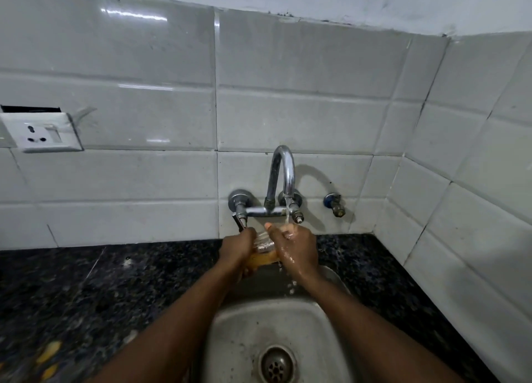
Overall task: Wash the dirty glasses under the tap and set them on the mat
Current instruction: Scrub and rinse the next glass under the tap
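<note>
Both hands meet above the back of the steel sink (pixel 239 328), under the chrome tap (pixel 283 175). Between them is a clear glass (pixel 263 246), lying roughly sideways, with an orange-brown tint at its lower part. My left hand (pixel 237 249) wraps its left end. My right hand (pixel 296 249) is wet and closes over its right end, thumb raised. A thin stream of water (pixel 287 211) falls from the spout onto my right hand and drips into the basin. Most of the glass is hidden by my fingers.
Dark speckled granite counter (pixel 86 290) runs on both sides of the sink. White tiled walls form a corner at the right. A wall socket (pixel 40 133) sits at the left, a small blue valve (pixel 334 204) right of the tap. Yellow blurred shapes (pixel 49 356) lie bottom left.
</note>
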`<state>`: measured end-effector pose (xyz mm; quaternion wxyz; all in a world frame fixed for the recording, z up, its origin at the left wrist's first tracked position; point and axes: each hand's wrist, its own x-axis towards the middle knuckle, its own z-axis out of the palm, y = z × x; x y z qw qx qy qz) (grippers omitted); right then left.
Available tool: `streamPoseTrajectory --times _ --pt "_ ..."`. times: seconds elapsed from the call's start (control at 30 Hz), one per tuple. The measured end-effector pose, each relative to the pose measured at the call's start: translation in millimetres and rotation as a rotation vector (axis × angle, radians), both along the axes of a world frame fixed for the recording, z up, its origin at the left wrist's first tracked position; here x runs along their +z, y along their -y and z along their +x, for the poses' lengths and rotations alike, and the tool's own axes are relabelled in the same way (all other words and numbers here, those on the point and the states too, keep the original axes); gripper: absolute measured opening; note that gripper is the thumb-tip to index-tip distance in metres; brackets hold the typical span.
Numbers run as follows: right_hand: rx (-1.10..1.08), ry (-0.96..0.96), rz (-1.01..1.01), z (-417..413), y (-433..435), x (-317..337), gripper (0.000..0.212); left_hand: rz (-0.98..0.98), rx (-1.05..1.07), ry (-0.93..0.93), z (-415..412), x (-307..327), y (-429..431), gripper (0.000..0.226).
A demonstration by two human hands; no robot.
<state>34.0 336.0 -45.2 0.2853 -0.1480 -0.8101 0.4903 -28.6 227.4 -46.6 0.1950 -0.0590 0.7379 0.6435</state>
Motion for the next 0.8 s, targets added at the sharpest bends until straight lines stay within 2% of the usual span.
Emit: streamPoseTrajectory --times 0.03,0.07,0.13,0.17,0.2,0.23,0.3,0.33,0.37,0.43,0.5,0.57,0.6,0.63,0.7,0.73,0.77,0.8 --pt "0.009 0.017 -0.116 -2 -1 0 0.028 -0.015 0.023 -0.024 2 -2 -2 0.037" --pt "0.011 0.05 -0.276 -3 -3 2 0.026 -0.064 0.065 -0.155 4 -7 -6 0.036" --pt "0.021 0.142 -0.578 -4 -3 10 0.024 -0.169 0.166 -0.602 16 -8 -6 0.025" --pt "0.016 0.156 -0.636 -4 -4 13 0.026 -0.184 0.177 -0.761 19 -6 -6 0.018" --pt "0.009 0.137 -0.592 -5 -6 12 0.03 -0.192 0.155 -0.791 19 -2 -5 0.015" --pt "-0.003 0.094 -0.44 -5 -8 9 0.035 -0.185 0.132 -0.684 11 0 -5 0.019" --pt "-0.025 0.044 -0.067 -3 -6 4 0.038 -0.073 0.077 -0.243 -3 2 -3 0.029" --pt "-0.015 0.032 0.031 -4 -4 1 0.037 -0.003 0.057 -0.076 -6 2 -1 0.033" --pt "-0.003 0.02 0.064 -6 -3 -3 0.036 0.035 0.05 -0.016 -7 -1 0 0.037" --pt "0.035 -0.028 0.106 -7 -4 1 0.035 0.03 0.104 -0.096 -8 -8 -1 0.041" --pt "0.195 -0.044 0.38 -9 -12 11 0.036 0.066 0.134 -0.133 0 -14 -1 0.038" --pt "0.375 -0.013 0.821 -13 -18 25 0.039 0.316 -0.006 0.078 4 -18 -2 0.042" --pt "0.402 0.0 0.966 -15 -19 30 0.037 0.453 -0.101 0.204 8 -17 -1 0.046" --pt "0.4 -0.002 1.025 -17 -20 33 0.035 0.547 -0.156 0.272 11 -18 -2 0.05" --pt "0.361 -0.001 0.961 -18 -22 32 0.029 0.594 -0.11 0.258 14 -21 -9 0.053" --pt "0.318 0.002 0.843 -15 -21 28 0.025 0.579 -0.045 0.225 17 -20 -11 0.05" --pt "0.258 0.012 0.663 -12 -18 21 0.023 0.544 0.034 0.172 18 -18 -13 0.042" --pt "0.185 0.005 0.4 -7 -15 14 0.022 0.455 0.122 0.065 18 -13 -15 0.031"
